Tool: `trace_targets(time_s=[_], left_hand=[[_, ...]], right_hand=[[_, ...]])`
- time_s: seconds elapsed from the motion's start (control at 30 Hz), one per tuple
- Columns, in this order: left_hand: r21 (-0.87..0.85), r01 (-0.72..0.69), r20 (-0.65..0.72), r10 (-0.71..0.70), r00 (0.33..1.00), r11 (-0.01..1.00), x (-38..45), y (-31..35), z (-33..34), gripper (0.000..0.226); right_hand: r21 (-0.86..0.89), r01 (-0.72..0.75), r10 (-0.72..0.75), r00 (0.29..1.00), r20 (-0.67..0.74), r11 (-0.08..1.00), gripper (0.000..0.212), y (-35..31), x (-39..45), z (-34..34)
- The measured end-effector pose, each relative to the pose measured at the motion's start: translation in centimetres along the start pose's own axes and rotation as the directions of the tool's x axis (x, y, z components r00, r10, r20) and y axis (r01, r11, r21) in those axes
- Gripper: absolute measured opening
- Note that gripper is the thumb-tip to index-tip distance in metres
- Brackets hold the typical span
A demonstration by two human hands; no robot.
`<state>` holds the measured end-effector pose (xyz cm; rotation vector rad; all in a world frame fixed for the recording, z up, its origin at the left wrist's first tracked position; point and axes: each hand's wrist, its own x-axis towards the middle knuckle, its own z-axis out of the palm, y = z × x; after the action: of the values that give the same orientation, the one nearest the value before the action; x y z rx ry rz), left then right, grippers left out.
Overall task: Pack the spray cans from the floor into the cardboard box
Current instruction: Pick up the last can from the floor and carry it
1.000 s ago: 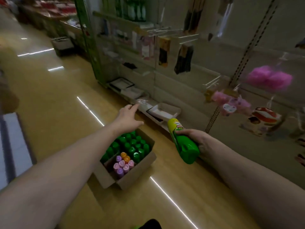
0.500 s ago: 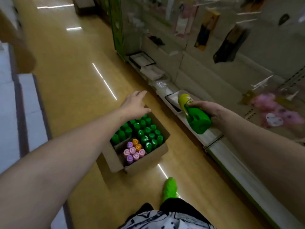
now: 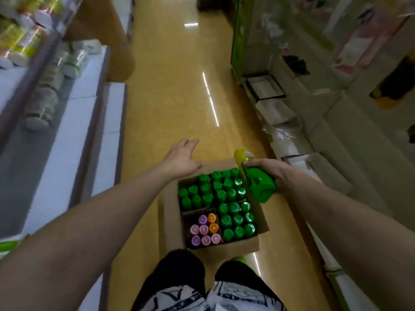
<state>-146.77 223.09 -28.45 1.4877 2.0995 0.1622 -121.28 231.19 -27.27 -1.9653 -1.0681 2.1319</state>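
An open cardboard box (image 3: 242,244) stands on the floor in front of my legs, split into four sections. Three sections hold several green-capped spray cans (image 3: 235,218); the near-left one holds several pink, purple and orange-capped cans (image 3: 205,230). My right hand (image 3: 269,168) grips a yellow spray can with a green cap (image 3: 258,185), held tilted over the box's far-right corner. My left hand (image 3: 182,159) hovers with fingers spread just beyond the box's far-left edge, holding nothing.
The aisle floor (image 3: 179,86) stretches ahead. White shelving with packaged goods (image 3: 45,90) runs along the left. On the right, a low shelf ledge (image 3: 280,122) carries flat trays and plastic wrap below hanging goods. My knees (image 3: 202,283) are just behind the box.
The view has tilted down and swung left, so the box now lies straight ahead. My right hand has brought the can from beside the shelf to above the box. The left hand stays outstretched.
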Motion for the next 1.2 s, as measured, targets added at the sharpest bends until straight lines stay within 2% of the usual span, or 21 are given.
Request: trace_targets(time_s=[0.23,0.4,0.57,0.73,0.83,0.93,1.03,1.2], left_hand=[[-0.055,0.155,0.024,-0.154,0.988,0.986,4.8,-8.0,-1.2,0.087],[-0.059,0.197,0.121,-0.189,0.975,0.979,10.8,-16.5,-1.0,0.088],[-0.045,0.157,0.293,-0.138,0.946,0.987,19.9,-25.3,0.7,0.085],[-0.089,0.154,0.446,-0.099,0.89,0.984,26.9,-31.8,5.6,0.082],[-0.123,0.174,0.454,-0.1,0.885,0.977,29.8,-34.4,9.1,0.079],[-0.142,0.178,0.454,-0.096,0.886,0.974,31.4,-35.9,12.4,0.076],[-0.163,0.174,0.483,-0.075,0.872,0.971,32.3,-36.5,15.4,0.075],[-0.203,0.17,0.53,-0.038,0.847,0.964,33.9,-36.3,20.0,0.073]], right_hand=[[-0.265,-0.06,0.107,0.981,0.164,0.962,0.041,-5.7,7.2,7.9],[-0.341,-0.161,0.224,0.963,0.153,0.926,0.043,-8.1,15.0,14.9],[-0.24,-0.33,0.361,0.928,0.096,0.913,0.027,-9.3,24.7,22.5],[-0.189,-0.438,0.446,0.895,0.0,0.879,0.026,-8.5,34.9,27.7],[-0.244,-0.44,0.423,0.898,-0.121,0.865,0.037,-7.2,40.7,29.2],[-0.412,-0.401,0.311,0.912,-0.268,0.819,0.047,-5.8,45.5,29.3],[-0.667,-0.371,0.209,0.927,-0.312,0.646,0.055,-5.1,48.7,28.8],[-0.827,-0.37,0.065,0.923,-0.38,0.423,0.044,-2.9,52.6,28.5]])
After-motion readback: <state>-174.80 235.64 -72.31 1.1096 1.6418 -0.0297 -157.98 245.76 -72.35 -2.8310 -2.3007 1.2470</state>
